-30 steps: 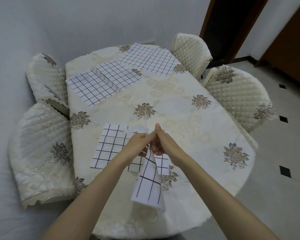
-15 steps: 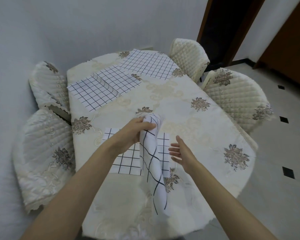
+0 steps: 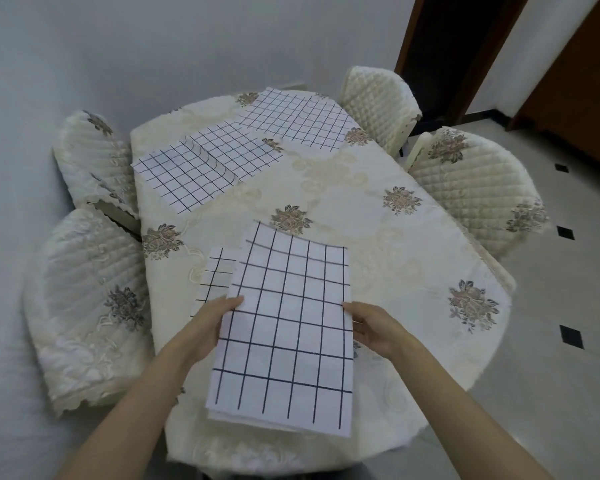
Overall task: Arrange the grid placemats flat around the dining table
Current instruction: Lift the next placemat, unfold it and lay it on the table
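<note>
Placemats with a dark grid on white are what we are handling, and the table (image 3: 361, 209), draped in a cream cloth with brown flower motifs, is our landmark. Off the table's left side stand two quilted chairs (image 3: 90, 299), one near us and one further back. On the table's far left part lies a fine-grid placemat (image 3: 191, 174) with a raised crease across its middle, and beside it at the far end lies a second fine-grid placemat (image 3: 298, 123), their corners close or overlapping; we cannot tell which. At the table's near left, a coarse-grid placemat (image 3: 215, 275) lies flat, mostly covered. Our left hand (image 3: 208, 327) has its grip pinching the left edge of the held placemat (image 3: 288, 334), thumb on top, fingers beneath. This held placemat is spread open above the table's near edge, over the covered one, its near end reaching out past the table rim and showing two layers at the lower border. Our right hand (image 3: 374, 327) pinches the right edge, thumb at the border, fingers curled under. Off the table's right side stand two more quilted chairs (image 3: 471, 188), with pale floor tiles (image 3: 568, 375) marked by small black squares beyond
</note>
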Tool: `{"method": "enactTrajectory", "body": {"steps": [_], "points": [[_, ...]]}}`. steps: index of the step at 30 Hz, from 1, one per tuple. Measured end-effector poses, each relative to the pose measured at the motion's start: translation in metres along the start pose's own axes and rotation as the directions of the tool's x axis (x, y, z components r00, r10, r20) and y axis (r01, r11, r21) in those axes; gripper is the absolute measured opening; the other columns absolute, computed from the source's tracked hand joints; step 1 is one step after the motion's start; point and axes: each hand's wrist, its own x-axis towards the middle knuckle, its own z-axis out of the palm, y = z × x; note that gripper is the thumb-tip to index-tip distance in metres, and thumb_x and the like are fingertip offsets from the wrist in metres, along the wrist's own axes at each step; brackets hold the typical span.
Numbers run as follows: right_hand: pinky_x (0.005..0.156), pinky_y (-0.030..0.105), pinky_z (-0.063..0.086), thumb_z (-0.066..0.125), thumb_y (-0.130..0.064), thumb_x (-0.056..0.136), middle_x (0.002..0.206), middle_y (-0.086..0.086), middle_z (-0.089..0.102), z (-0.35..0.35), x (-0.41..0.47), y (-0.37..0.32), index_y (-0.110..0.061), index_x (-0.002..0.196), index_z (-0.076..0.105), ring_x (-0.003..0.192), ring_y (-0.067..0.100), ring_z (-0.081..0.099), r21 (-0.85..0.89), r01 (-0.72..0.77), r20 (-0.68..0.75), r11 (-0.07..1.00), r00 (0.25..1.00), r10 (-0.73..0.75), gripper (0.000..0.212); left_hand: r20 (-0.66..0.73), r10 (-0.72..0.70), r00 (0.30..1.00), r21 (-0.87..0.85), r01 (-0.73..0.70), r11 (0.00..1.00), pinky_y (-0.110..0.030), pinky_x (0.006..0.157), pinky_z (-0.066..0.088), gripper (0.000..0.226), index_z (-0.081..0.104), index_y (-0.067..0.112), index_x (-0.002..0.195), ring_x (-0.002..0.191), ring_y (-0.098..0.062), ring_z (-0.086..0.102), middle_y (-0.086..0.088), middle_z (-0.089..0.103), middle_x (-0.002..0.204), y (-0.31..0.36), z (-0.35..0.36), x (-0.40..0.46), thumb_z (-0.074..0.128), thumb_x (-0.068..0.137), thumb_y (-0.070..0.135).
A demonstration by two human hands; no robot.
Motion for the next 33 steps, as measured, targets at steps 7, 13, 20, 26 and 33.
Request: {"method": "enactTrajectory", "body": {"steps": [7, 13, 20, 26, 33], "points": [[0.059, 0.026, 0.055, 0.064, -0.002, 0.086, 0.089, 0.015, 0.066, -0.021, 0.015, 0.038, 0.0, 0.097, 0.068, 0.066, 0.019, 0.057, -0.132, -0.114, -0.197, 0.985, 0.977, 0.087, 0.012, -0.167, -0.128, 0.978, 0.164, 0.156, 0.974, -0.017, 0.044, 0.052, 0.006, 0.061, 0.01, 0.097, 0.068, -0.02, 0.062, -0.007, 0.069, 0.077, -0.059, 0.002, 0.036, 0.056, 0.096, 0.01], [0.056, 0.021, 0.057, 0.063, 0.005, 0.085, 0.081, 0.01, 0.067, -0.035, 0.009, 0.054, -0.009, 0.09, 0.067, 0.068, 0.018, 0.061, -0.108, -0.084, -0.279, 0.991, 0.959, 0.051, 0.014, -0.16, -0.104, 0.982, 0.322, 0.152, 0.934, -0.032, 0.072, 0.048, 0.024, 0.063, 0.003, 0.112, 0.084, -0.027, 0.06, -0.01, 0.066, 0.091, -0.074, 0.009, 0.063, 0.064, 0.091, 0.015], [0.05, 0.018, 0.052, 0.063, 0.005, 0.084, 0.069, 0.004, 0.063, -0.072, 0.006, 0.036, -0.007, 0.099, 0.067, 0.054, 0.012, 0.057, -0.128, -0.018, -0.387, 0.992, 0.922, -0.033, 0.019, -0.105, -0.069, 0.992, 0.376, 0.104, 0.921, -0.043, 0.094, 0.046, 0.052, 0.046, 0.008, 0.141, 0.121, -0.038, 0.055, -0.017, 0.057, 0.131, -0.061, 0.06, 0.082, 0.062, 0.092, 0.019], [0.042, 0.015, 0.049, 0.064, 0.004, 0.086, 0.066, 0.002, 0.063, -0.131, 0.021, -0.025, -0.009, 0.099, 0.064, 0.052, 0.01, 0.059, -0.167, 0.013, -0.451, 0.986, 0.888, -0.089, 0.018, -0.068, -0.06, 0.996, 0.354, 0.08, 0.932, -0.029, 0.065, 0.051, 0.043, 0.051, 0.007, 0.133, 0.076, -0.018, 0.058, -0.01, 0.063, 0.102, -0.042, 0.124, 0.113, 0.062, 0.092, 0.014], [0.04, 0.016, 0.049, 0.06, 0.01, 0.087, 0.064, 0.007, 0.061, -0.214, 0.071, -0.119, -0.004, 0.09, 0.064, 0.036, 0.004, 0.058, -0.277, 0.004, -0.439, 0.961, 0.889, -0.13, 0.015, -0.122, -0.011, 0.992, 0.352, 0.054, 0.934, -0.037, 0.083, 0.053, 0.046, 0.052, 0.006, 0.135, 0.104, -0.03, 0.061, -0.018, 0.059, 0.129, -0.008, 0.22, 0.176, 0.062, 0.091, 0.015]]}}
